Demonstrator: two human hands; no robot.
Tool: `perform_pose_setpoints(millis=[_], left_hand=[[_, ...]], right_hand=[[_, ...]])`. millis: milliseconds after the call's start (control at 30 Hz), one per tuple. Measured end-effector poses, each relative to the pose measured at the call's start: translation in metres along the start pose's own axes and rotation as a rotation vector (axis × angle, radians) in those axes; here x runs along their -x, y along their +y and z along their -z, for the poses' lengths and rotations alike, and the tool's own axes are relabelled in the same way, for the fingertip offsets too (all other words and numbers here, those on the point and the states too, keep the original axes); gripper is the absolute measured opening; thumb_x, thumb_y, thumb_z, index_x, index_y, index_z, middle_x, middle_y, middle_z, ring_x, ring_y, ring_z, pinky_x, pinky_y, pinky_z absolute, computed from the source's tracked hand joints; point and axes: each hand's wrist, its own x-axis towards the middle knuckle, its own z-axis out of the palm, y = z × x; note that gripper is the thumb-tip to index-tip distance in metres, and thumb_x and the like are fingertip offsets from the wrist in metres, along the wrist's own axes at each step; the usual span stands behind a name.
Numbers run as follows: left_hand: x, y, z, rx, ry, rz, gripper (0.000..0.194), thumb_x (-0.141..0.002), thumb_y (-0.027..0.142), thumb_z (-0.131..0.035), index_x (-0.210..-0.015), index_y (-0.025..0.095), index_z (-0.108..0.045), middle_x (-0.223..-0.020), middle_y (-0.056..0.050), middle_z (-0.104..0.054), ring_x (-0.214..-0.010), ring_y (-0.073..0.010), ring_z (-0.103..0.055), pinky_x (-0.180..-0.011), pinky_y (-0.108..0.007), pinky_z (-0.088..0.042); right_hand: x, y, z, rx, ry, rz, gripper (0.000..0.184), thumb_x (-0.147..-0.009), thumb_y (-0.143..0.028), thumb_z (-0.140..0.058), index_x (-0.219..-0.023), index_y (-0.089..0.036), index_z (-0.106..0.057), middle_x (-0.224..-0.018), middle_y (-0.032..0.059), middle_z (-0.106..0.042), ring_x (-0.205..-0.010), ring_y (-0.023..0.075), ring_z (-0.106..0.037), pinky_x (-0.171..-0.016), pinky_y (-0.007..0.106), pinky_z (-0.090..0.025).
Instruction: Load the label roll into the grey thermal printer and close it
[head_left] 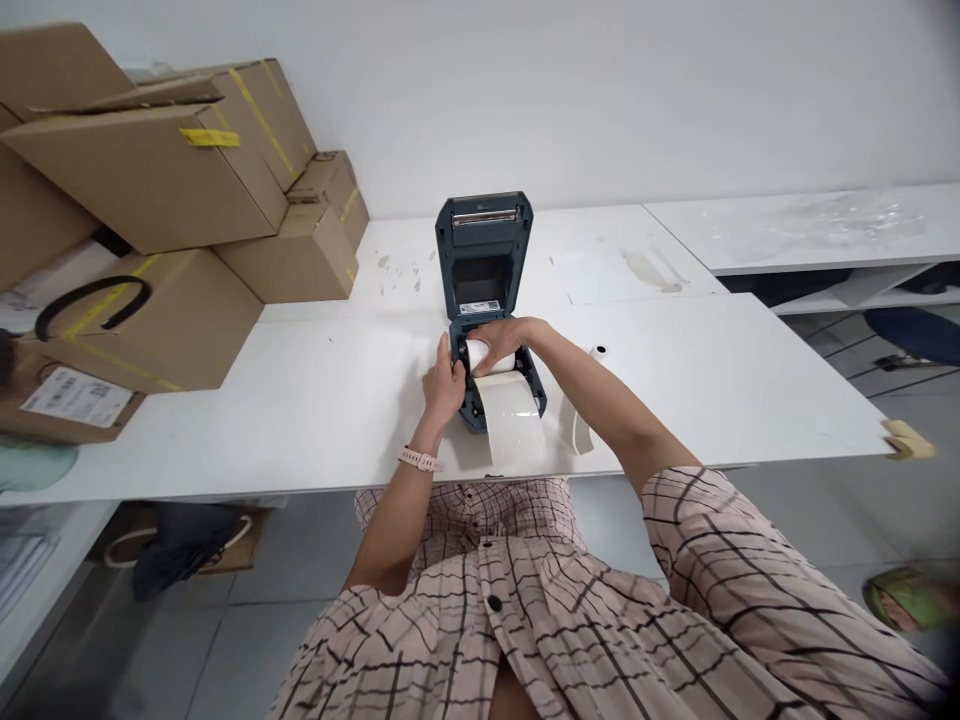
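Note:
A dark grey label printer (484, 265) stands on the white table with its lid raised. Inside its bay sits a white label roll (504, 362), and a strip of label paper (513, 420) runs from it over the front toward the table edge. My right hand (501, 338) reaches in from the right, its fingers curled over the roll. At the printer's left wall, my left hand (444, 384) grips the side, thumb pointing up; some of its fingertips are hidden. A second, small white paper roll (598, 352) lies right of the printer, partly behind my right forearm.
Cardboard boxes (157, 170) are piled on the table's left side, with a black curved band (94, 290) on one. A wall rises behind the table (675, 380). Clear plastic film (847, 215) lies on the back right table. Brown tape (909, 438) hangs at the right corner.

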Motion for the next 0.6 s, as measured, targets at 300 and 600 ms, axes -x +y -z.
perform_pose_setpoints(millis=[300,600], left_hand=[[0.004,0.001,0.001,0.048,0.003,-0.002,0.061,-0.103,0.028,-0.039,-0.163,0.024,-0.032,-0.138,-0.012,-0.07,-0.126,-0.0306,-0.066,-0.113,-0.05,-0.045],[0.0,-0.002,-0.003,0.097,0.021,0.019,0.056,-0.101,0.027,-0.042,-0.157,0.025,-0.043,-0.152,-0.008,-0.062,-0.136,-0.0278,-0.061,-0.116,-0.046,-0.045]], right_hand=[[0.106,-0.066,-0.087,-0.02,0.545,0.039,0.05,-0.105,-0.044,-0.049,-0.15,-0.024,-0.054,-0.153,0.0141,-0.058,-0.141,0.0371,-0.054,-0.114,0.06,-0.047],[0.119,-0.099,-0.135,-0.018,0.683,-0.079,0.052,-0.107,-0.046,-0.043,-0.154,-0.024,-0.049,-0.163,0.0156,-0.046,-0.154,0.0354,-0.04,-0.117,0.06,-0.046]])
